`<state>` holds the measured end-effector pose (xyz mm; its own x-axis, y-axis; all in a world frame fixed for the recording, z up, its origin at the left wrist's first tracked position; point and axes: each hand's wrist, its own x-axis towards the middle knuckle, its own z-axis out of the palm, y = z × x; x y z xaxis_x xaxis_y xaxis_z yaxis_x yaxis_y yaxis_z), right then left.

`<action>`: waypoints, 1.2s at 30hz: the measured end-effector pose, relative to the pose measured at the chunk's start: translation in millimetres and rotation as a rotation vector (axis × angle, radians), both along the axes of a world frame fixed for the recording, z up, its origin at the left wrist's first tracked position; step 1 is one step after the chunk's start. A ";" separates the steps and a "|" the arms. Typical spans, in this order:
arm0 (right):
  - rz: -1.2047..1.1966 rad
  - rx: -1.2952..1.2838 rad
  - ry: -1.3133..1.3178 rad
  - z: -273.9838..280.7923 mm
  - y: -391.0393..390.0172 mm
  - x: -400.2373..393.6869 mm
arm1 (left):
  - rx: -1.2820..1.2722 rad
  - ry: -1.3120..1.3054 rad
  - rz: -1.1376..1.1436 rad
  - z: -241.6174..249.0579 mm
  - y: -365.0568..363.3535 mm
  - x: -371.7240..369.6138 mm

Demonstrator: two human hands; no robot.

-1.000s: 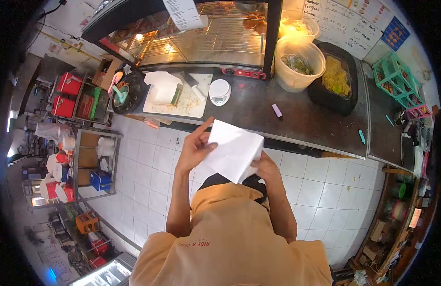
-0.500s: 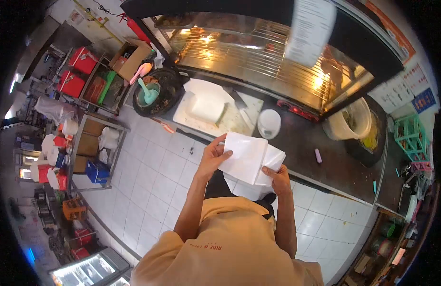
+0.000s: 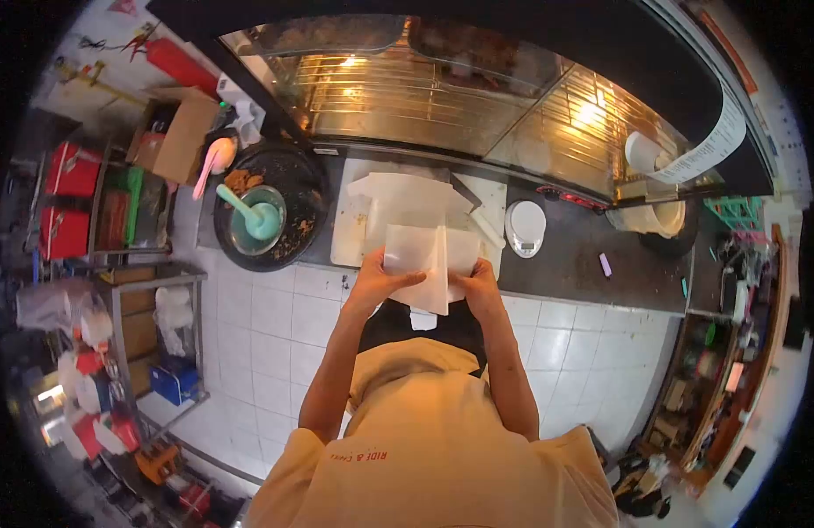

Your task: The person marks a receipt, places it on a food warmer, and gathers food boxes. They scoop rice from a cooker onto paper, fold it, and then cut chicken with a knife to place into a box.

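White paper sheets (image 3: 411, 249) are held between both hands at the counter's front edge, with a fold standing up near the middle. My left hand (image 3: 372, 283) is closed on their left side, thumb on top. On the right side, my right hand (image 3: 479, 286) grips them the same way. Just beyond the paper lies an open white box (image 3: 405, 199) on a white cutting board (image 3: 348, 231). A knife (image 3: 486, 225) rests on the board, right of the box. Beside it stands a white kitchen scale (image 3: 525, 231).
A black round tray (image 3: 308, 189) at the left holds crumbs and a bowl with a green utensil (image 3: 240, 206). Behind the counter stands a lit glass display cabinet (image 3: 416, 97). A purple object (image 3: 605, 265) lies on the right of the dark counter (image 3: 556, 264).
The view has turned and shifted. Both hands have brought the paper over the counter edge in front of the box, and its fold now stands upright between them.
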<state>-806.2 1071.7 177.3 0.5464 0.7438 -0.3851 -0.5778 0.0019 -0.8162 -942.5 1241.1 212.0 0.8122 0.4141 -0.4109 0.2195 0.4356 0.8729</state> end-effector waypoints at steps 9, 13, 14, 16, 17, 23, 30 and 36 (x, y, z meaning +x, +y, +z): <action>-0.049 -0.167 -0.166 6.7 28.7 -20.3 | 0.248 0.020 -0.026 -19.3 19.1 6.5; -0.107 -0.112 -0.205 -5.3 39.2 -28.4 | 0.408 -0.011 -0.021 -27.7 26.7 1.9; -0.094 -0.138 -0.230 -8.6 40.2 -28.8 | 0.474 0.021 -0.009 -31.1 28.2 1.5; -0.072 -0.196 -0.278 -15.9 39.5 -30.5 | 0.601 0.087 0.011 -38.5 29.7 1.5; -0.083 -0.279 -0.306 -20.5 42.0 -29.9 | 0.639 0.118 0.010 -42.7 32.9 3.7; -0.166 -0.564 -0.530 -56.6 68.2 -11.9 | 0.867 0.187 -0.040 -104.9 63.6 34.3; -0.074 -0.856 -0.886 -93.4 93.9 2.7 | 0.900 0.318 -0.093 -136.9 79.3 52.4; -0.110 -0.749 -0.870 -51.5 98.8 0.5 | 0.851 0.090 0.177 -109.7 73.3 44.3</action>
